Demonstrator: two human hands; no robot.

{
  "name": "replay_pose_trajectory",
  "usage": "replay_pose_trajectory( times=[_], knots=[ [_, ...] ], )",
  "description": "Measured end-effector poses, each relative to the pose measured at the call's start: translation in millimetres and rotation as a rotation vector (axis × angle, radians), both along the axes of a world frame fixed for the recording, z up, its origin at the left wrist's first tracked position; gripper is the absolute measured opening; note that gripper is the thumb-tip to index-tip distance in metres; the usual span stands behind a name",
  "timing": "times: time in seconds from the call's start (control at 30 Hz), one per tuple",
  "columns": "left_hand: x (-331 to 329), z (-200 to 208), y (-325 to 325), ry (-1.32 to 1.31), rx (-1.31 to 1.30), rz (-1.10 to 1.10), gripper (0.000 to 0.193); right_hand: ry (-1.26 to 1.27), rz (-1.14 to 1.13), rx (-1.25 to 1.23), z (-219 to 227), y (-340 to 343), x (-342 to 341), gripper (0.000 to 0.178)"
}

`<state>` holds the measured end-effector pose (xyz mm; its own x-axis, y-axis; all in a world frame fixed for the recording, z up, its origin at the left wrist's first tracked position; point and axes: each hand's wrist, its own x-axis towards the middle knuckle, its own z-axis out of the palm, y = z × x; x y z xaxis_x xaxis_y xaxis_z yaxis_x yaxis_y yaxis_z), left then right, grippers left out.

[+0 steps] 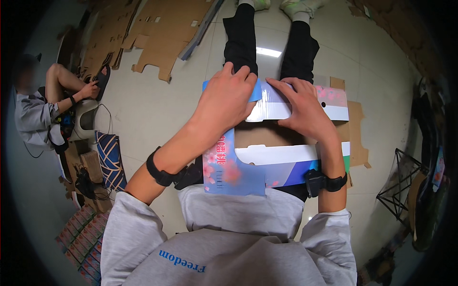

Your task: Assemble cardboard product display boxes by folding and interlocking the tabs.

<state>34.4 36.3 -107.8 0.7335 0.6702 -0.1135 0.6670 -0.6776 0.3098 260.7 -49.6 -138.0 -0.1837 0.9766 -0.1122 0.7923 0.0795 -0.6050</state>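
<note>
A printed cardboard box [293, 172] in blue, purple and pink lies across my lap, its inside plain brown and its near and far walls edged in white. At its left end, a pink-and-blue printed side panel [225, 164] reaches toward my body. My left hand [226, 97] is closed over the far left corner, fingers curled round the blue edge and fingertips partly hidden. Spanning the far wall, my right hand [307, 107] grips it with the thumb on the inner side and the fingers stretched over the outer side. Both wrists wear black straps.
Flattened brown cardboard sheets [169, 35] lie on the tiled floor at far left. Another person [40, 112] sits at the left, hands near a foot. Small printed boxes [85, 238] are stacked lower left, beside a blue patterned bag [110, 159]. A black wire frame [400, 183] stands right.
</note>
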Motion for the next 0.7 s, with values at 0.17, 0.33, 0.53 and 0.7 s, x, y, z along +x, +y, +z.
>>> replay_pose_trajectory(
  times=[0.17, 0.33, 0.53, 0.7],
  knots=[
    [-1.2, -19.4, -4.8, -0.149, 0.13, -0.1, 0.069, -0.002, -0.01, 0.01, 0.9, 0.7, 1.6, 0.094],
    [3.5, -37.0, -6.0, -0.096, -0.072, -0.093, 0.077, 0.024, 0.01, -0.048, -0.6, 3.3, 1.5, 0.093],
    [-3.5, -8.7, -13.5, -0.272, -0.051, -0.217, 0.071, -0.006, -0.017, 0.023, -8.1, 2.1, 0.4, 0.093],
    [-41.6, 37.8, -78.3, -0.394, -0.418, -0.442, 0.055, 0.028, -0.037, 0.037, -9.2, 3.2, 3.8, 0.095]
  ],
)
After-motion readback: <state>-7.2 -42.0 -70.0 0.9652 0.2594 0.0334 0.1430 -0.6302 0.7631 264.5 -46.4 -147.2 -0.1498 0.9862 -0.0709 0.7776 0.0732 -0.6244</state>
